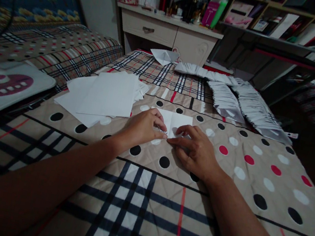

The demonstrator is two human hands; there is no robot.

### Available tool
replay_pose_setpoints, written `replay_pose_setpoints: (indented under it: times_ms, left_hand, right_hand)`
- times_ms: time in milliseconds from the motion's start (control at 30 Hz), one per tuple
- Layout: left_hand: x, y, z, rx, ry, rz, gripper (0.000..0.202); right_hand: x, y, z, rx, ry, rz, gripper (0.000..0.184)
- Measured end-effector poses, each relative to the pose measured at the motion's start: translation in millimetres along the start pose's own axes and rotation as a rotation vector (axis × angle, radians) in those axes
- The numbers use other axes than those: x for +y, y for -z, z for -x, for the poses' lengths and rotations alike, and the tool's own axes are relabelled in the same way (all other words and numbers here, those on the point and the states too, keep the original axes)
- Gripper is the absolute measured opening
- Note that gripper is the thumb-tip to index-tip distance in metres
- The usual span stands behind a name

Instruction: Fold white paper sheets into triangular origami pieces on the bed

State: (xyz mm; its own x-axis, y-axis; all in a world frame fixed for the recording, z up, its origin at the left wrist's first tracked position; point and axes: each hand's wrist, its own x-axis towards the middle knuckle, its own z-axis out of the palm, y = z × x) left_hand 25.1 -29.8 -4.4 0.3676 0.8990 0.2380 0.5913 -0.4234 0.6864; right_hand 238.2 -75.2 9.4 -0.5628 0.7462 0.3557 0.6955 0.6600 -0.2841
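Observation:
A small white sheet of paper (pixel 183 120) with a crease down its middle lies on the spotted bedspread in front of me. My left hand (pixel 146 126) pinches its near edge between thumb and fingers, close to the crease. From the other side my right hand (pixel 193 146) reaches in, its fingers curled and its fingertips gripping the same edge. The two sets of fingertips almost meet at the crease. Both hands hide parts of the sheet's near side.
Loose white sheets (pixel 109 95) lie in a pile to the left. Rows of folded white papers (pixel 253 106) stand packed at the back right, and a folded paper piece (pixel 164 57) lies at the far edge. A white fan base (pixel 7 85) stands at left; a dresser (pixel 152 27) is behind.

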Motion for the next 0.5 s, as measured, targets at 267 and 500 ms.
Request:
replay_pose_setpoints:
  times_ms: [267,500]
  left_hand:
    - [-3.5,-1.1,-0.3,-0.008,0.013,0.045,0.016]
    - [3.8,-0.7,2.8,0.021,0.006,-0.050,0.014]
  right_hand:
    - [0.5,-0.6,0.3,0.008,-0.006,0.001,0.030]
    - [-0.3,-0.8,-0.1,0.004,-0.016,-0.002,0.033]
